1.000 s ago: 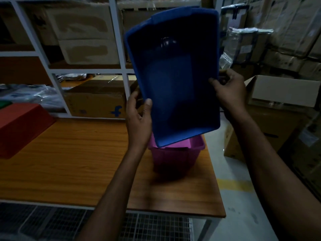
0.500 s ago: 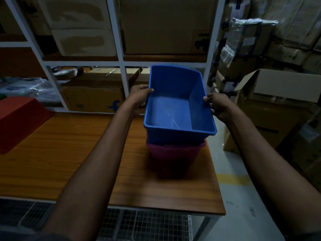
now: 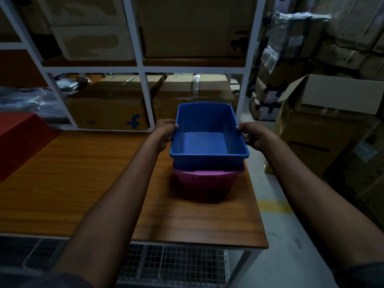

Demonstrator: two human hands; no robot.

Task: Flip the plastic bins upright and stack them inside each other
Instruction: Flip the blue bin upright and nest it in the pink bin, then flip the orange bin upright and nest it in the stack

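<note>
Gripping blue bin (image 3: pixel 204 142) by both rims, left hand (image 3: pixel 165 132) and right hand (image 3: pixel 252 136) curled, for seating it level in pink bin (image 3: pixel 205 181).

Cardboard boxes (image 3: pixel 108 113) fill a white rack (image 3: pixel 187 70) behind the wooden table (image 3: pixel 62 173), beside an open carton (image 3: pixel 340 94).

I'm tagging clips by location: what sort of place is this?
Most likely a warehouse or stockroom: taped cardboard boxes fill white shelving, and more cartons stand stacked beside the wooden worktable.

Storeroom: racked cardboard boxes (image 3: pixel 108 110), white shelving (image 3: pixel 143 69).
</note>
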